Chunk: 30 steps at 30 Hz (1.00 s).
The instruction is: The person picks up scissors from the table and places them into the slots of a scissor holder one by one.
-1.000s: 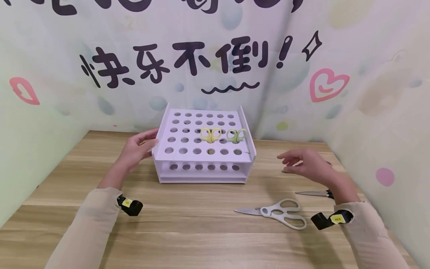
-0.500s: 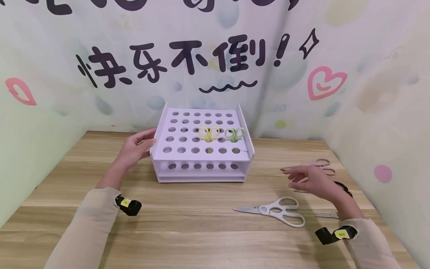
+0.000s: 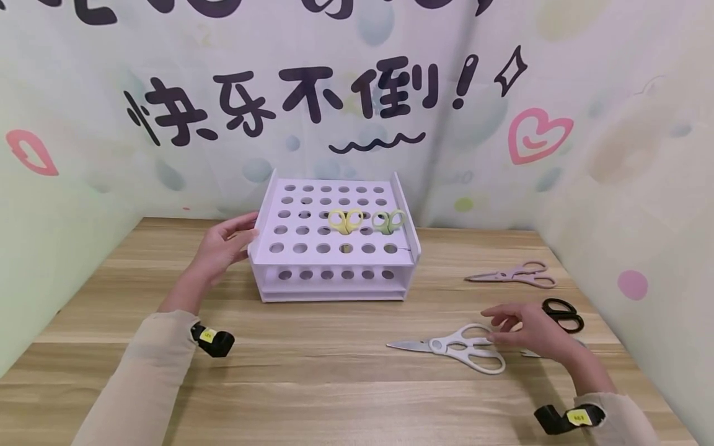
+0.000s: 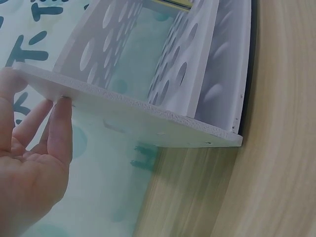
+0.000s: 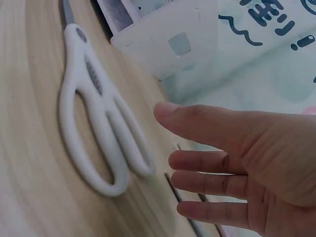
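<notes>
My left hand [image 3: 220, 248] rests its fingertips against the left side panel of a white holed rack [image 3: 333, 297]; in the left wrist view its fingers [image 4: 60, 131] lie nearly straight on the panel's outer face. Yellow-handled scissors [image 3: 346, 227] and green-handled scissors [image 3: 388, 228] stand in the rack, handles up. Lower right, my right hand [image 3: 532, 334] hovers by the handles of white scissors [image 3: 446, 347] lying on the table, blades pointing left. Its thumb and fingers are apart with nothing between them, as the right wrist view shows beside the white scissors [image 5: 101, 123].
Pink-handled scissors [image 3: 515, 274] lie on the table right of the rack. Black-handled scissors [image 3: 566, 316] lie behind my right hand, partly hidden. A blade [image 3: 530, 354] of another pair shows under that hand. A printed cloth wall [image 3: 223, 167] stands behind the table.
My right hand has come down and nearer, from beside the rack to the white scissors' handles, uncovering the pink scissors and the black handles. My left hand stays at the rack.
</notes>
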{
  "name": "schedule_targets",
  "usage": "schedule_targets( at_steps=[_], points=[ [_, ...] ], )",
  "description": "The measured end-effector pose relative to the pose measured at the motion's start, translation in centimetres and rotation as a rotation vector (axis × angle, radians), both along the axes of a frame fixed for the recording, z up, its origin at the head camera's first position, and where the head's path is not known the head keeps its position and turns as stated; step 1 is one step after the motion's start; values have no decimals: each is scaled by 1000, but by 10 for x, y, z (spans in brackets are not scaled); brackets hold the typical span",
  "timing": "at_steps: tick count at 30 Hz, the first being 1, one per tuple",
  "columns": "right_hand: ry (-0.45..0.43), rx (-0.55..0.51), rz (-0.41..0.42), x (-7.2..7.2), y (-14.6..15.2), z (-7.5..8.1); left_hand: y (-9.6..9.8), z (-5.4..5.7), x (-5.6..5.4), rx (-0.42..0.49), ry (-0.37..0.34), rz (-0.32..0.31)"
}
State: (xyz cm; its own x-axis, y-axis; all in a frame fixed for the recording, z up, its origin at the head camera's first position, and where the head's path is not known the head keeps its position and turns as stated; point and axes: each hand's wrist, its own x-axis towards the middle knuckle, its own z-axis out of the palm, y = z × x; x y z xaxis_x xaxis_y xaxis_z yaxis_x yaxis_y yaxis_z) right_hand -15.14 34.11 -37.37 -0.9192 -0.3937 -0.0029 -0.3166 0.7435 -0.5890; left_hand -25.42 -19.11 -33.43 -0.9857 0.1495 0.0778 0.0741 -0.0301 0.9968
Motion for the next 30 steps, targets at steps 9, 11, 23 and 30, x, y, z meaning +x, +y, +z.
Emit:
schedule_targets(
  at_steps=[9,11,23,30],
  points=[
    [-9,35,-11,10,10,-15,0,1,1,5,-6,7],
    [20,44,-30,12,10,-17,0,1,1,12,-8,6],
    [156,16,-99,23,9,-36,1,0,-1,29,-5,-1],
    [138,30,-131,25,4,-39,-1,-1,-2,17,-3,-5]
  ],
)
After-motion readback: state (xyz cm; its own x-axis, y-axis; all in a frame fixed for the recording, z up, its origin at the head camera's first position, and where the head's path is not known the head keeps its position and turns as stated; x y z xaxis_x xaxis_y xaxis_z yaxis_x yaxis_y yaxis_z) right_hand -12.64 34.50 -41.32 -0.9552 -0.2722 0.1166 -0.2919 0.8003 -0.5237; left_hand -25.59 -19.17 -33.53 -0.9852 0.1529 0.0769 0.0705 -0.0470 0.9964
